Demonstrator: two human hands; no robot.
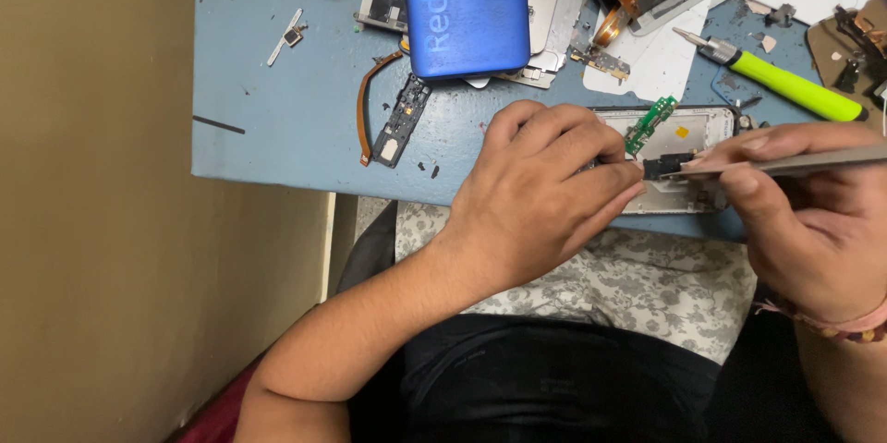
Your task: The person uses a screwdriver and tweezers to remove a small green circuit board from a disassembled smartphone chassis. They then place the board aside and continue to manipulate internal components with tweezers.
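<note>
my left hand point(540, 194) comes in from the lower left, forearm bare, knuckles up, fingers curled with the fingertips point(621, 175) pinched together and pointing right. my right hand point(804, 221) is at the right edge, closed in a pen-style grip, thumb on top, pointing left toward the other one. both wrists sit low, and the two hands are nearly touching.

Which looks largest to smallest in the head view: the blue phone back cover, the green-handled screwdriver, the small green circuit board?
1. Blue phone back cover.
2. Green-handled screwdriver.
3. Small green circuit board, above the left hand.
</note>
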